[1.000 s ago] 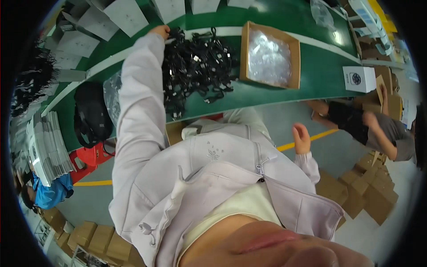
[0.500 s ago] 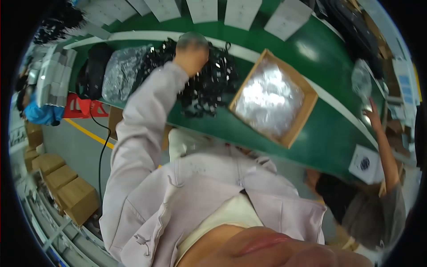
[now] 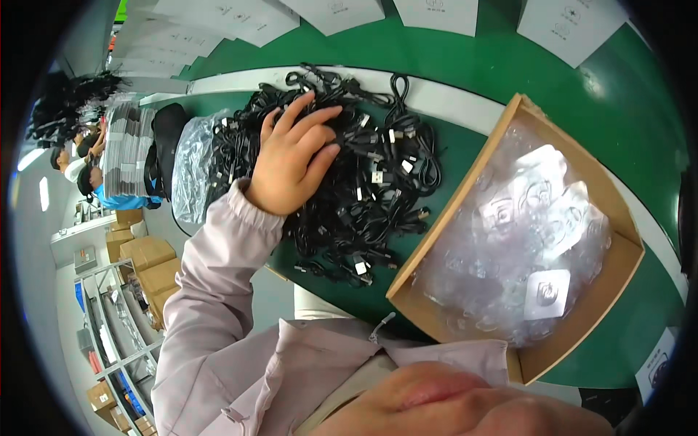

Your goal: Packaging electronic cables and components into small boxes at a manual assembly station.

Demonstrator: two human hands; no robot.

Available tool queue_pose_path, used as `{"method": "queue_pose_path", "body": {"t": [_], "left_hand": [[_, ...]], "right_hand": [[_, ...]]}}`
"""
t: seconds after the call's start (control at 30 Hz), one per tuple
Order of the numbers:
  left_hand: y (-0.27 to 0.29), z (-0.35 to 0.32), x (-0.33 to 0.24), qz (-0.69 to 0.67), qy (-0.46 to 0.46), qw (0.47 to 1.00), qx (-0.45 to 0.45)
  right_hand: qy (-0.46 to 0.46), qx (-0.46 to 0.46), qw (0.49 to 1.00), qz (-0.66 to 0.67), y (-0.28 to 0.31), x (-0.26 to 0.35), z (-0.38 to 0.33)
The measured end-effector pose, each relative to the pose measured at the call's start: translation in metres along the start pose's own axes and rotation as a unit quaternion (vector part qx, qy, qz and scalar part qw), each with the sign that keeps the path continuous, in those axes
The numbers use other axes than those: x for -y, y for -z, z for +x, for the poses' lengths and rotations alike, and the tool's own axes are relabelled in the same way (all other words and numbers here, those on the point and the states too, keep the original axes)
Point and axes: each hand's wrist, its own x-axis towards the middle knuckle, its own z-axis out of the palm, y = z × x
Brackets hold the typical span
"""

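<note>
My left hand [image 3: 294, 160] rests over a tangled heap of black USB cables [image 3: 378, 174] on the green table. Its back faces up and its fingers are spread apart. The fingertips touch the cables, and nothing shows gripped in them. The cables lie in coiled bundles with metal plugs and some white tips. Right of the heap stands an open cardboard box [image 3: 465, 182], filled with shiny clear plastic pieces [image 3: 472, 269]. A white square card [image 3: 547, 293] with a dark printed mark lies among them. My right hand does not show.
White boxes [image 3: 436, 16] line the far side of the green table [image 3: 465, 65]. Left of the cables are a clear plastic bag [image 3: 196, 174], a black bag [image 3: 167, 138] and a stack of grey flat pieces [image 3: 129, 149]. Cardboard cartons [image 3: 149, 261] and shelving stand beyond on the left.
My view has shifted closer to the table, so the cables and box look larger. My left hand, blurred before, now lies spread on the cables. The other person at the right has left view.
</note>
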Motion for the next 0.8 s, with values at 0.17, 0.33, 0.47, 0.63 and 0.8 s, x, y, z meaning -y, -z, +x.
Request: {"method": "queue_pose_path", "body": {"t": [0.17, 0.33, 0.47, 0.63, 0.8], "left_hand": [[0.001, 0.010, 0.005, 0.005, -0.015, 1.000, 0.005], [0.003, -0.001, 0.005, 0.005, -0.012, 1.000, -0.011], [-0.002, -0.007, 0.005, 0.019, -0.011, 1.000, -0.014], [-0.012, -0.009, 0.010, 0.007, -0.023, 0.999, -0.022], [-0.023, -0.005, 0.020, 0.013, 0.003, 0.999, -0.042]], "right_hand": [[0.010, 0.017, 1.000, -0.022, 0.007, 0.021, 0.002], [0.006, 0.006, 0.997, -0.079, 0.029, 0.065, -0.054], [0.020, -0.009, 0.990, -0.140, 0.052, 0.099, -0.088], [0.029, -0.027, 0.979, -0.198, 0.053, 0.121, -0.133], [-0.024, -0.033, 0.973, -0.226, 0.012, 0.135, -0.222]]}}
